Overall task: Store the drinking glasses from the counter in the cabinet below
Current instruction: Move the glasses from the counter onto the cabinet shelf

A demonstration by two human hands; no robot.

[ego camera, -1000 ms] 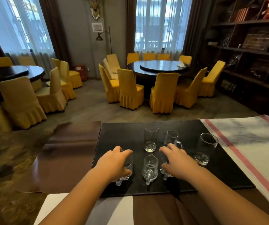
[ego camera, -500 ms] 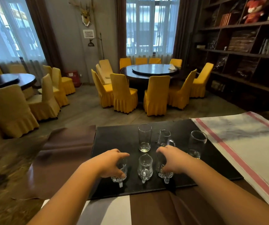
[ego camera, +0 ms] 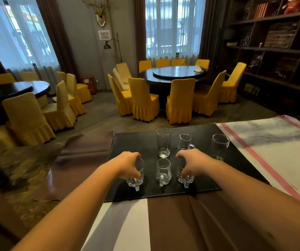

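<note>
**Both hands now wrapped on front-row glasses**

A second back the hands sat on top of the glasses; now the left hand [ego camera: 128,166] has its fingers curled round the left handled glass [ego camera: 135,178], and the right hand [ego camera: 193,163] is clamped on the right handled glass [ego camera: 184,175]. Both glasses look to be standing on the black mat [ego camera: 136,142] on the surface, not lifted. The middle glass [ego camera: 163,172] and three behind are untouched. Cabinet below is out of view. My read: grasps done, lift next.
</note>
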